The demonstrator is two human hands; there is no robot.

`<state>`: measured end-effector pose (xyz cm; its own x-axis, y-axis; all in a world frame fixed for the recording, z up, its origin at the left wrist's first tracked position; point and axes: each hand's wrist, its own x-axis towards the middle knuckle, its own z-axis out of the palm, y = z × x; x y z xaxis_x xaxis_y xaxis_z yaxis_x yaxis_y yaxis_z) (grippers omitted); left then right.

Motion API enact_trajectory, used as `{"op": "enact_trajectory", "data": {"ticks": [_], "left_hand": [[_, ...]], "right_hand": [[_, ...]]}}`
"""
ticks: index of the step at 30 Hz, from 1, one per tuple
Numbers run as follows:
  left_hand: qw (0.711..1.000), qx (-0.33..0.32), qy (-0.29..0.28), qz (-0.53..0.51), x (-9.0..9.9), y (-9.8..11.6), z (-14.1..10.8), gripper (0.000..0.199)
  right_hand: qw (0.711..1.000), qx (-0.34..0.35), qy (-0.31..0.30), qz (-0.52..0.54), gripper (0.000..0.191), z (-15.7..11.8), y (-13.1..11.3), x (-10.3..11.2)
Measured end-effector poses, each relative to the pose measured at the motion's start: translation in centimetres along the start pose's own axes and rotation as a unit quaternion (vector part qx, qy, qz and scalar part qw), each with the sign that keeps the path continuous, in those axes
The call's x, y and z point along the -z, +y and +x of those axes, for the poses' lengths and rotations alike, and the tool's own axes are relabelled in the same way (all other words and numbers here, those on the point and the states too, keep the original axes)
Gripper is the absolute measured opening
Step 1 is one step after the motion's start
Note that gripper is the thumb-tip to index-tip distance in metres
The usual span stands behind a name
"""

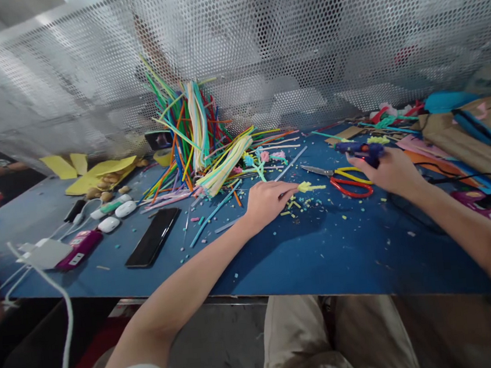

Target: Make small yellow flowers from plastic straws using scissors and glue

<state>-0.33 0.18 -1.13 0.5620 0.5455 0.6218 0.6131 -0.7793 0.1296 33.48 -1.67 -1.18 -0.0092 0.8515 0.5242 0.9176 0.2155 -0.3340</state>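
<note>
My left hand [269,204] is closed just above the table, its fingertips pinching a small yellow pipe-cleaner piece [311,187] with fuzzy lobes. Wrapped in my right hand [391,170] is a dark blue glue gun [361,150], its nozzle pointing left. Scissors [336,174] with red and yellow handles lie between my two hands, near the right one. Short yellow clippings [292,207] are scattered below my left fingertips. Behind that hand rests a pipe-cleaner stem with pink and blue flowers [262,161].
A large heap of colored pipe cleaners [198,130] stands against the perforated metal screen [292,44]. To the left are a black phone [153,238], a purple power bank [79,249] and white cables. A brown paper bag [454,127] sits right. Another person is at the far left.
</note>
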Motion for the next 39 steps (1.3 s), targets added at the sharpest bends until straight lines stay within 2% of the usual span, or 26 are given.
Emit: {"op": "enact_trajectory", "data": {"ticks": [2, 4, 7, 10, 13, 16, 20, 25, 28, 33, 39], "left_hand": [[1.0, 0.016, 0.011, -0.002, -0.1, 0.0, 0.0, 0.021], [0.999, 0.028, 0.024, -0.009, -0.1, 0.0, 0.0, 0.021], [0.998, 0.035, 0.04, -0.022, 0.0, -0.1, 0.0, 0.02], [0.997, 0.035, 0.062, -0.034, 0.1, -0.3, 0.0, 0.019], [0.995, 0.043, 0.082, -0.04, 0.4, -0.4, 0.2, 0.019], [0.994, 0.056, 0.091, -0.036, 0.5, -0.5, 0.3, 0.021], [0.993, 0.057, 0.098, -0.039, 0.5, -0.4, 0.3, 0.022], [0.993, 0.045, 0.103, -0.044, 0.6, -0.1, 0.3, 0.024], [0.993, 0.044, 0.105, -0.044, 0.7, -0.1, 0.3, 0.024], [0.993, 0.046, 0.104, -0.039, 0.6, -0.2, 0.3, 0.024], [0.993, 0.041, 0.104, -0.034, 0.6, -0.3, 0.3, 0.023]], "right_hand": [[0.995, -0.012, -0.028, -0.091, 0.043, 0.2, 0.8, -0.6], [0.989, 0.007, -0.04, -0.141, 0.042, 0.2, 1.4, -1.0], [0.987, 0.053, -0.009, -0.153, 0.047, 0.0, 1.2, -0.8], [0.983, 0.15, -0.011, -0.109, 0.036, -0.2, -0.9, -0.3], [0.963, 0.243, -0.103, -0.056, 0.02, -0.6, -4.3, -0.5], [0.939, 0.298, -0.17, -0.04, 0.022, -1.1, -7.7, -1.5], [0.943, 0.269, -0.196, -0.023, 0.027, -1.2, -10.9, -3.2], [0.958, 0.186, -0.217, -0.028, 0.028, -0.8, -12.9, -4.5], [0.959, 0.173, -0.222, -0.038, 0.023, -0.8, -13.1, -4.7], [0.96, 0.194, -0.2, -0.04, 0.027, -0.8, -12.2, -4.5], [0.957, 0.196, -0.214, -0.028, 0.025, -1.2, -12.1, -4.9]]}}
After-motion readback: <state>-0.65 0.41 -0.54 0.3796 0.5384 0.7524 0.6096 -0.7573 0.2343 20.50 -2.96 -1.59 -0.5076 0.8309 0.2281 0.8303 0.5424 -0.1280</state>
